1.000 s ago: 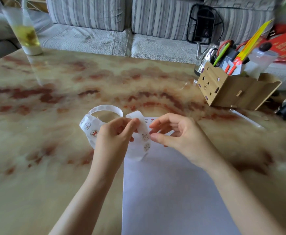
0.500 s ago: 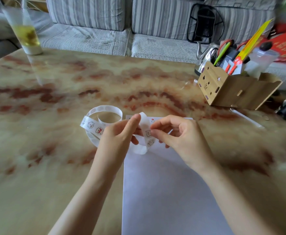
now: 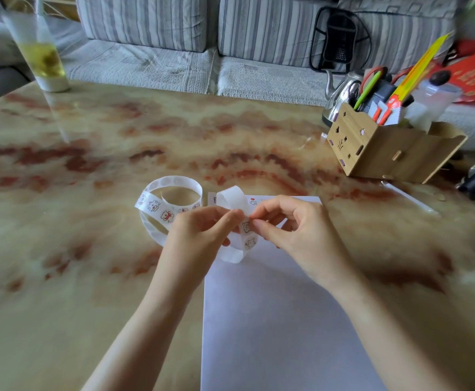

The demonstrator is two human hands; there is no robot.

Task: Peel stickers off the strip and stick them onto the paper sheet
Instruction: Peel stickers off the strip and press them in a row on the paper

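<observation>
A marbled tabletop (image 3: 70, 249) seen from above, with both bare forearms reaching in from the bottom edge. At the far left stands a tall glass (image 3: 43, 57) of yellow drink, well apart from the work. Left of centre, the sticker strip (image 3: 168, 206) curls in a loose coil on the table, small cartoon animals printed along it. Its free end loops up and over into the hands.

The left hand (image 3: 199, 238) pinches the strip between thumb and forefinger, holding it off the table. Just beside it, touching at the fingertips, the right hand (image 3: 295, 230) closes thumb and forefinger on the edge of a sticker (image 3: 247, 226), apparently lifting it from the backing. Whether the sticker has come free yet is too small to tell.

Beneath and beyond the hands lies the white paper sheet (image 3: 281, 328), running down to the bottom edge. A few small stickers (image 3: 254, 201) already sit near its far edge. At the far right is a wooden organiser (image 3: 382, 149) holding pens and scissors.

Likely risks: a fast pull could tear the thin sticker or fold it onto itself, glue to glue. The strip could slip from the left hand's light pinch and spring back. The loose sheet could also slide when the sticker is pressed down.
</observation>
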